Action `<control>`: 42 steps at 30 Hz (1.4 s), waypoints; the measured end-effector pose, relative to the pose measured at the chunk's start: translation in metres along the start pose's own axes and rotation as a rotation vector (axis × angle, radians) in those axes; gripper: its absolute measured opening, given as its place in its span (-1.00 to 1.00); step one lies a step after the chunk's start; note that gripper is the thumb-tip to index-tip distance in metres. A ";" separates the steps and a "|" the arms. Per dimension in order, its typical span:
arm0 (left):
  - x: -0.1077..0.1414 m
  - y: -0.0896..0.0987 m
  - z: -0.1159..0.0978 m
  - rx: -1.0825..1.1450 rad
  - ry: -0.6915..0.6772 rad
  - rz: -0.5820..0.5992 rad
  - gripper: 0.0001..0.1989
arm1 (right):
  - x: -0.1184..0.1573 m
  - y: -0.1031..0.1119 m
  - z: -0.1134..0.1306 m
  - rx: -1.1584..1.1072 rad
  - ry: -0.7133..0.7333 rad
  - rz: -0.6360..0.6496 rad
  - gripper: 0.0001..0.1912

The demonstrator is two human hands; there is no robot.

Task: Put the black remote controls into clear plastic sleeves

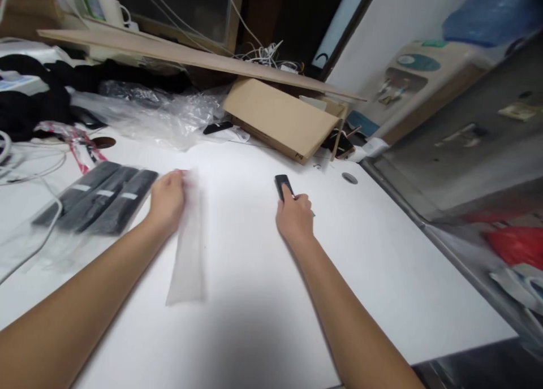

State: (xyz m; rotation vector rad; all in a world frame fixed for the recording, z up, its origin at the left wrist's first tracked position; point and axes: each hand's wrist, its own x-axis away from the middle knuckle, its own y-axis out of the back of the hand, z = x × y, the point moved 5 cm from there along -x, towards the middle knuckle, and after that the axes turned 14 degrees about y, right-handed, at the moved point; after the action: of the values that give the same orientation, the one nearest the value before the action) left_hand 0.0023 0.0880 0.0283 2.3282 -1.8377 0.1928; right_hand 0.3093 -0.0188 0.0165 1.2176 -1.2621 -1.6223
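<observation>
Bare left hand [168,199], right hand [296,216], forearms [348,304]

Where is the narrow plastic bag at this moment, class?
In the head view, the narrow plastic bag is left of centre, its far end in the left hand, with three dark bundles to its left.

My left forearm [99,281] and my right forearm [348,304] are bare and reach forward. My left hand [167,201] is closed, fingers curled. My right hand [296,216] grips too, its index finger [287,192] pointing ahead.
</observation>
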 end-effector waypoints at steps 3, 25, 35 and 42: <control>-0.002 -0.016 0.021 0.036 -0.011 0.080 -0.72 | 0.001 0.002 -0.009 0.090 -0.032 0.031 -0.47; 0.004 -0.037 0.031 0.417 0.181 0.189 -0.69 | 0.056 0.008 0.094 -1.294 0.131 0.196 -0.61; -0.012 -0.037 0.027 0.263 0.101 0.356 -0.68 | 0.021 0.019 0.042 -0.835 0.135 0.089 -0.65; -0.012 -0.037 0.028 0.158 0.108 0.342 -0.71 | 0.019 0.024 0.026 -0.807 0.066 0.256 -0.42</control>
State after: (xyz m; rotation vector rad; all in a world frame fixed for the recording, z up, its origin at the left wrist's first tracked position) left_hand 0.0353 0.1020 -0.0038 2.0304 -2.2229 0.5131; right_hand 0.2795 -0.0351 0.0371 0.5689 -0.5705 -1.6293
